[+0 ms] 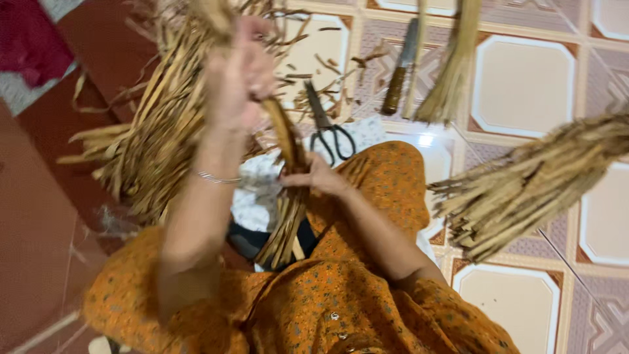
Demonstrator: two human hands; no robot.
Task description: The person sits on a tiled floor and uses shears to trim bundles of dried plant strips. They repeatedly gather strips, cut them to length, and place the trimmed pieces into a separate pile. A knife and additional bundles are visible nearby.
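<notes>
My left hand (244, 73) is raised, blurred, and closed around the upper end of a small bundle of dried brown strips (286, 216). A thin metal bangle (216, 177) sits on that wrist. Lower down, my right hand (316, 177) pinches the same bundle at its middle, above my lap. The bundle's loose ends hang down toward my orange patterned garment (341, 301). A large heap of dried strips (154, 137) lies just behind my left arm.
Black-handled scissors (327, 130) lie on the tiled floor (524, 85) beyond my hands. A wooden-handled knife (400, 73) and a tied straw bundle (451, 72) lie farther back. Another thick bundle (531, 187) lies at the right. A white patterned cloth (259, 193) covers my lap.
</notes>
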